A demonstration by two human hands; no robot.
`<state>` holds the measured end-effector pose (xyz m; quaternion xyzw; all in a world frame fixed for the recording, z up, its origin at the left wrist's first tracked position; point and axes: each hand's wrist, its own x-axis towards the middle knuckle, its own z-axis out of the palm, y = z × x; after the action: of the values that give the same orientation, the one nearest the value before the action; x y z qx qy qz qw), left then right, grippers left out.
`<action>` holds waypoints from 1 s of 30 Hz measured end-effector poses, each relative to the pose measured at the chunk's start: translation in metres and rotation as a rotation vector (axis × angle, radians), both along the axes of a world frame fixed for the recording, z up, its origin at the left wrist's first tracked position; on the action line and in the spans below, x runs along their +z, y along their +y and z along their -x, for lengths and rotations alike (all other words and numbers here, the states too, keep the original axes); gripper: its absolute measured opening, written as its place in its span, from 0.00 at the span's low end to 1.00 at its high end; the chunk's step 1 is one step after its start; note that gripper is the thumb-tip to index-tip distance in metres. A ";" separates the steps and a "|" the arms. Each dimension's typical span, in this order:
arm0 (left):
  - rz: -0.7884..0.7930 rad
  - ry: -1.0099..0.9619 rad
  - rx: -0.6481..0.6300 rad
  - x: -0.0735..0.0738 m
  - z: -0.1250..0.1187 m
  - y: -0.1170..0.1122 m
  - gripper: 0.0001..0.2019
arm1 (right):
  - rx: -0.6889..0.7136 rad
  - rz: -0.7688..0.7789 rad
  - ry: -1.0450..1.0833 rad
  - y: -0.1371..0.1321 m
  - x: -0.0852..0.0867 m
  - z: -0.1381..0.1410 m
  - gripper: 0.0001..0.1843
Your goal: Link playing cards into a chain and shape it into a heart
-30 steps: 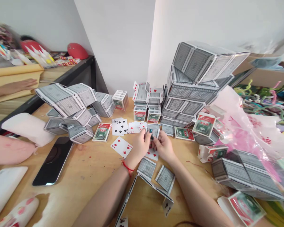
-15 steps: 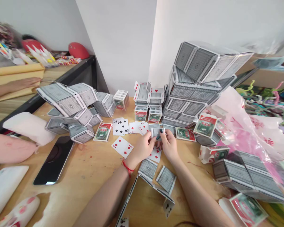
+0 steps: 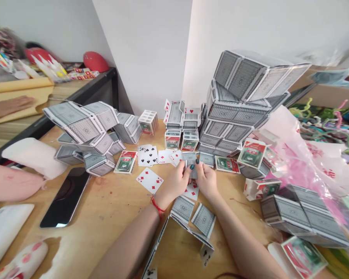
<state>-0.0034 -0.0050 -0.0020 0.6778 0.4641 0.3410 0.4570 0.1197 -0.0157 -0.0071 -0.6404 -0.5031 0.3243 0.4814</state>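
My left hand [image 3: 174,183] and my right hand [image 3: 207,179] meet at the middle of the wooden table [image 3: 110,209], both pinched on a small grey-backed playing card piece [image 3: 192,167] held between their fingertips. A red string circles my left wrist. Under my hands lies a face-up red diamond card [image 3: 192,190]. Two folded grey card cubes [image 3: 192,213] sit just nearer to me, joined to a longer folded strip of cards [image 3: 163,242]. Another face-up diamond card [image 3: 149,180] lies to the left.
Tall stacks of folded card cubes stand at the back right [image 3: 238,104] and left [image 3: 84,131]. Red-and-green card boxes [image 3: 125,162], a dark phone [image 3: 65,197], pink plastic bags [image 3: 302,162] and another person's arm [image 3: 11,184] surround the area.
My hands have shifted slightly away from me and turned the card piece between the fingertips. A hand on the far-left shelf has drawn back to the left.
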 end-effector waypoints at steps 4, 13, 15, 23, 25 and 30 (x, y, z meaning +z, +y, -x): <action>-0.011 -0.024 0.063 0.000 -0.002 0.001 0.12 | 0.033 -0.033 -0.087 -0.001 -0.005 0.001 0.25; -0.074 0.087 0.226 0.001 0.001 0.003 0.15 | 0.114 -0.048 -0.185 -0.003 -0.005 0.006 0.25; -0.126 0.131 0.253 0.001 0.002 0.005 0.15 | 0.122 -0.043 -0.185 -0.004 -0.005 0.007 0.24; -0.085 0.016 0.184 0.002 0.004 0.008 0.18 | 0.044 0.026 0.055 -0.003 0.001 0.004 0.25; -0.084 0.015 0.108 0.004 0.004 0.006 0.18 | -0.014 0.033 0.192 -0.001 0.004 0.002 0.23; -0.221 0.132 -0.079 0.013 0.005 0.005 0.14 | -0.110 -0.016 0.450 0.005 0.008 -0.001 0.20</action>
<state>-0.0080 -0.0001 0.0105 0.7628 0.4258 0.3263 0.3610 0.1206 -0.0110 0.0013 -0.5746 -0.3497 0.4282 0.6035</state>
